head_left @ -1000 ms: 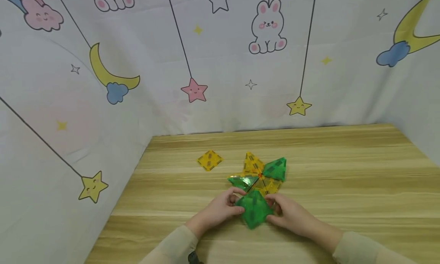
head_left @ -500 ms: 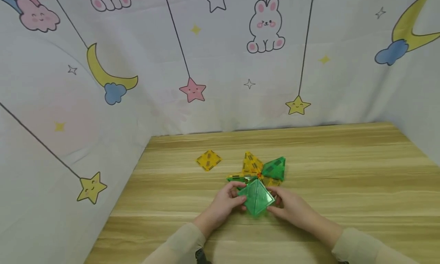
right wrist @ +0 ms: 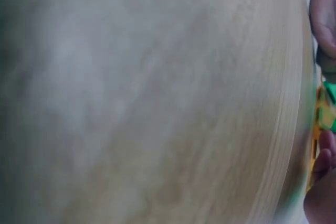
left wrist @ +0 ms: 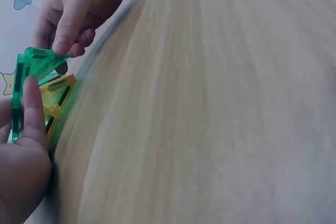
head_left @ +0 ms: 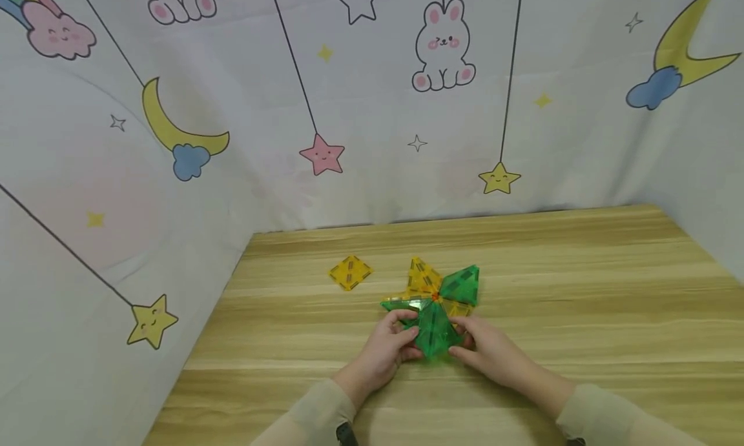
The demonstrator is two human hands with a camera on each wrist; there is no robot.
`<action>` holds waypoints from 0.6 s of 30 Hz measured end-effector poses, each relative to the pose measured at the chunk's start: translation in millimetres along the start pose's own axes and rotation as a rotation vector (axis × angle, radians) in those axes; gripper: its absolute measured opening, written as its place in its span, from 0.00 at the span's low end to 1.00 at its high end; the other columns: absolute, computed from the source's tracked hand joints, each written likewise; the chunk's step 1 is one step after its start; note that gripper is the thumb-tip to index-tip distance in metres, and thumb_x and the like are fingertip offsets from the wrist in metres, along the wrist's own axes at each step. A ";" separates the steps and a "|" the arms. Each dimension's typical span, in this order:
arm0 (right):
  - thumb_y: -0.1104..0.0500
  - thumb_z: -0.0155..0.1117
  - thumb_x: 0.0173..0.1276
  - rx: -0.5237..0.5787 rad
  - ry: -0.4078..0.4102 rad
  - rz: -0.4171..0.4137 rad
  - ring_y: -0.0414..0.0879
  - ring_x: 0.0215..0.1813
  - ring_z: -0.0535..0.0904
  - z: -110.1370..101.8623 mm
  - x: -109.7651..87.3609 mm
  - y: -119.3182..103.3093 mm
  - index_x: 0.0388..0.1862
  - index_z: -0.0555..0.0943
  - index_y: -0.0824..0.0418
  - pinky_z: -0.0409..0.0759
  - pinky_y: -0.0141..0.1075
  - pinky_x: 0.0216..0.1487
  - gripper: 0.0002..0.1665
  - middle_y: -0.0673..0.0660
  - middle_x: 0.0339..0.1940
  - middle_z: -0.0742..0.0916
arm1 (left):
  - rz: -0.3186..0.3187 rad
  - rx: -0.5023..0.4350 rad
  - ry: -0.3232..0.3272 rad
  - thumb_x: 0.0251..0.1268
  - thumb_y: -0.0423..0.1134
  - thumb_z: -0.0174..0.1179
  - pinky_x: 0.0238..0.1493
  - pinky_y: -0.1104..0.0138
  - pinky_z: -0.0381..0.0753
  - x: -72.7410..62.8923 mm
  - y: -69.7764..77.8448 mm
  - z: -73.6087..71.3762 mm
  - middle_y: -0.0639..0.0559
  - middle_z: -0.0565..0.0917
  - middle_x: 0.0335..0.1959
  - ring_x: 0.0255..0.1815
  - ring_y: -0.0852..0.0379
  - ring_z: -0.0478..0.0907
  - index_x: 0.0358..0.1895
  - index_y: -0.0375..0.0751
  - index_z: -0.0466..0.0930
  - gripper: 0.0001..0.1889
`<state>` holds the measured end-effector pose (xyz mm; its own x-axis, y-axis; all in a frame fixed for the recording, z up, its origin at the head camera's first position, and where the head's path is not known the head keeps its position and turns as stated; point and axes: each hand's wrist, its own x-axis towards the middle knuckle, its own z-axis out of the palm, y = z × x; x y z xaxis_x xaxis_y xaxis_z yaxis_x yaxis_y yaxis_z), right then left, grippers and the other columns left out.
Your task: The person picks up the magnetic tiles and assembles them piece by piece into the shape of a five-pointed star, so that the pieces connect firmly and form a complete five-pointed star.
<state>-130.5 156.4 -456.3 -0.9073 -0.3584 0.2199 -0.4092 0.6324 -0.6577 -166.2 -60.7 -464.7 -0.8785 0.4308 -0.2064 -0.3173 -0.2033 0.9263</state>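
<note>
Two joined green triangular magnetic tiles (head_left: pixel 433 336), folded along their shared edge, are held between both hands in the head view. My left hand (head_left: pixel 383 349) grips their left side with thumb and fingers, and my right hand (head_left: pixel 491 352) pinches the right side. The inner tip of the pair is at the centre of a star-like cluster of magnetic tiles, with yellow tiles (head_left: pixel 423 278) at the back and a raised green pair (head_left: pixel 463 284) at the right. Another green tile (head_left: pixel 401 305) shows beside my left fingers. In the left wrist view, the held green tiles (left wrist: pixel 41 62) stand above a yellow tile (left wrist: pixel 59 95).
A flat yellow diamond of tiles (head_left: pixel 351 273) lies left of the cluster on the wooden table (head_left: pixel 581 291). A white printed cloth (head_left: pixel 372 97) hangs behind the table and along its sides.
Both hands have moved the green pair away from me, up to the cluster's centre, tilting it on the way. The yellow diamond stays on the table.
</note>
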 end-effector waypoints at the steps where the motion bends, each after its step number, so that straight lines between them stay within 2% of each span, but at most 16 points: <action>1: 0.54 0.67 0.61 0.000 0.000 0.008 0.35 0.33 0.73 0.9 0.2 0.0 0.57 0.73 0.68 0.74 0.31 0.33 0.29 0.48 0.37 0.78 | -0.019 0.003 -0.005 0.69 0.31 0.52 0.26 0.67 0.79 -0.2 0.3 1.0 0.48 0.71 0.27 0.21 0.58 0.75 0.58 0.34 0.64 0.17; 4: 0.54 0.67 0.62 0.000 -0.003 0.025 0.35 0.34 0.73 3.3 1.1 0.0 0.57 0.73 0.68 0.74 0.31 0.34 0.28 0.48 0.37 0.79 | -0.074 0.072 -0.013 0.70 0.38 0.52 0.21 0.66 0.79 -1.0 2.2 3.7 0.45 0.74 0.27 0.18 0.57 0.76 0.60 0.39 0.63 0.18; 7: 0.54 0.66 0.62 0.007 0.001 0.034 0.35 0.34 0.73 5.0 2.2 -0.6 0.57 0.73 0.69 0.74 0.31 0.34 0.28 0.48 0.37 0.80 | -0.107 0.189 0.008 0.70 0.45 0.53 0.16 0.65 0.77 -2.8 4.8 5.2 0.43 0.76 0.22 0.14 0.56 0.76 0.60 0.44 0.63 0.20; 12: 0.53 0.66 0.62 0.009 0.009 0.041 0.37 0.35 0.74 6.1 3.1 0.1 0.56 0.74 0.69 0.75 0.33 0.35 0.29 0.50 0.38 0.81 | -0.088 0.275 0.067 0.67 0.46 0.56 0.14 0.63 0.77 -4.2 6.5 3.3 0.42 0.75 0.17 0.13 0.54 0.76 0.60 0.44 0.64 0.22; 18: 0.52 0.67 0.61 0.021 -0.006 0.037 0.38 0.35 0.74 6.1 2.7 0.9 0.57 0.73 0.68 0.74 0.33 0.35 0.31 0.49 0.38 0.79 | -0.068 0.345 0.032 0.59 0.42 0.65 0.17 0.62 0.78 -6.6 8.3 1.3 0.45 0.75 0.24 0.17 0.55 0.77 0.60 0.42 0.66 0.27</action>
<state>-132.7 151.8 -460.7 -0.9211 -0.3396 0.1905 -0.3732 0.6308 -0.6802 -162.6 -64.1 -455.2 -0.8719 0.4044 -0.2760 -0.2407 0.1368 0.9609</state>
